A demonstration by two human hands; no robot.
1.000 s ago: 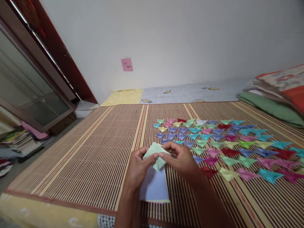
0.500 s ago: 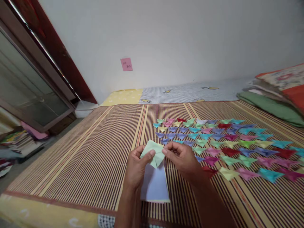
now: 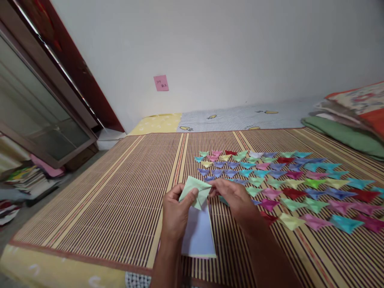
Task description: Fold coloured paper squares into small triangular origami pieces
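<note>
A pale green folded paper is held up in front of me, with creases and flaps on its near face. My left hand grips it from the left, thumb pressed flat on its face and fingers behind. At its right corner, my right hand has its fingers closed, touching or pinching the tip; the fingertips are partly hidden. Below the hands, a stack of paper sheets with a lavender sheet on top lies on the striped mat.
Rows of folded colored paper shapes cover the mat's right side. Green folded cloth and cushions are piled at the far right. A pink note sticks to the wall. Books are stacked at the left, below a glass-paned door.
The green paper has turned slightly in my left hand, its right corner now pointing toward my right hand. My right fingers have shifted a little right and curled. The view has moved slightly.
</note>
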